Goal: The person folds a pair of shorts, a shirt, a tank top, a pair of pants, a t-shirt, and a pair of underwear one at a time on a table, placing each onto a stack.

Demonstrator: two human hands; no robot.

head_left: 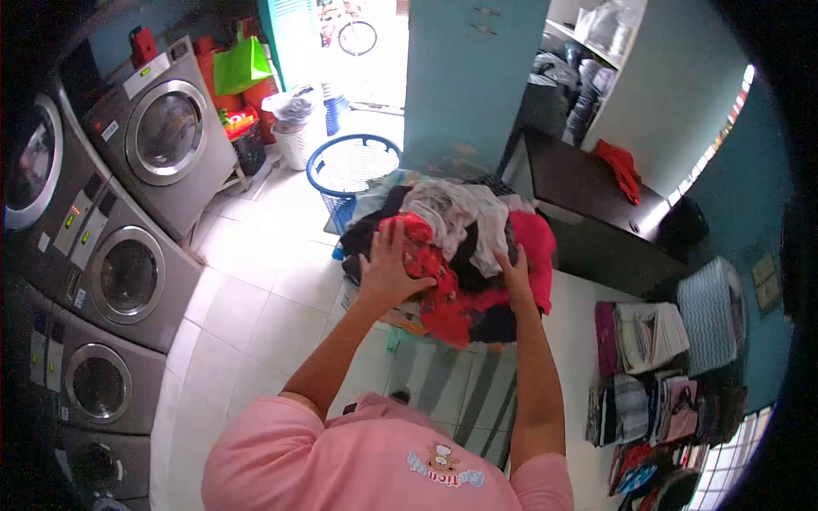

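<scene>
Both arms reach forward, hands apart.
The left hand [390,277] lies back up, fingers spread and thumb stretched inward; the right hand [514,277] is turned narrower, its fingers pointing forward, the right forearm [538,366] nearly straight.

This is a laundry, with front-loading washing machines or dryers [166,132] stacked and lined up along the side left of the big heap of mixed clothes [460,264]. Folded laundry [652,336] sits in stacks to the right of that heap, and a blue plastic basket [354,163] stands just behind it. Beyond the basket, a doorway [362,51] opens onto daylight and a bicycle [358,37], over a white tiled floor [256,307].
</scene>
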